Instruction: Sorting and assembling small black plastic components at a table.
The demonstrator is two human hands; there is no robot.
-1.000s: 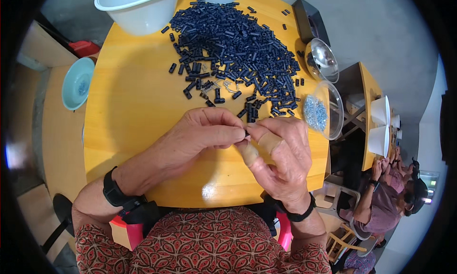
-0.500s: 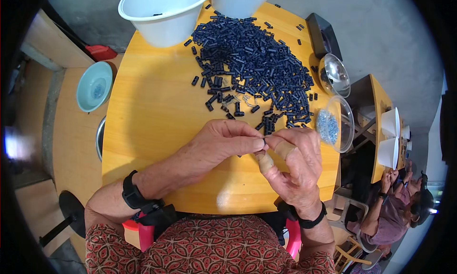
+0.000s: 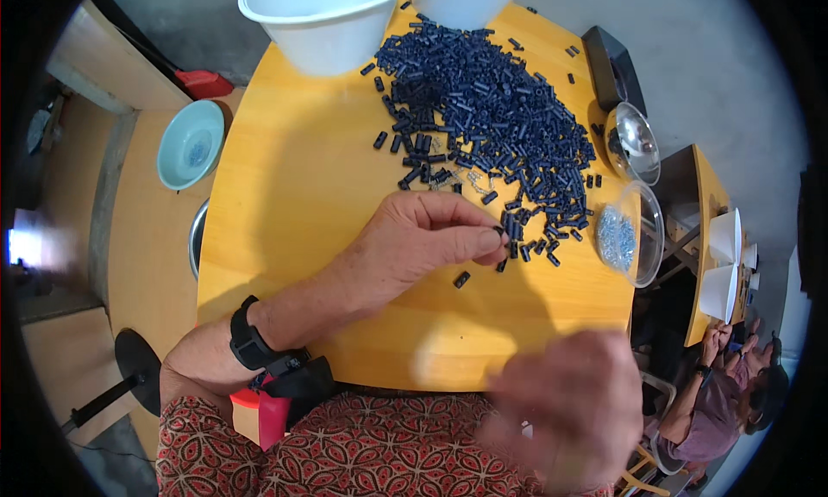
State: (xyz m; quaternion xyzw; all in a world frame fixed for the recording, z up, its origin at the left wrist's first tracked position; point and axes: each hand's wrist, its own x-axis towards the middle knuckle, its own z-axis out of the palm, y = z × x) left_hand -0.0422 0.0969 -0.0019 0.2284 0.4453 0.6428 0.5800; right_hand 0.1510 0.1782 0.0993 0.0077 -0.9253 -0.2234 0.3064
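My left hand (image 3: pixel 435 234) pinches a small black plastic cylinder (image 3: pixel 498 232) between thumb and fingertips, most of it hidden by the fingers. Just beyond, a large heap of similar black cylinders (image 3: pixel 483 100) covers the middle and far part of the wooden table (image 3: pixel 293 238). One loose cylinder (image 3: pixel 462 279) lies on the near side of my left hand. Low on the right, over the table's front edge and my lap, my right hand (image 3: pixel 569 402) is smeared by motion; its fingers cannot be made out. A few thin metal pieces (image 3: pixel 479 183) lie at the heap's near edge.
Two white tubs (image 3: pixel 332 35) stand at the far edge. Along the right sit a black tray (image 3: pixel 612 70), a metal bowl (image 3: pixel 636 143) and a clear container (image 3: pixel 642 238) with small silvery pieces. A turquoise basin (image 3: pixel 177 143) is off to the left. Another person (image 3: pixel 711 402) sits at right.
My right hand has let go of the left and swung down toward my lap. My left hand keeps its pinch. The whole view has shifted slightly, and a loose cylinder now shows on the table.
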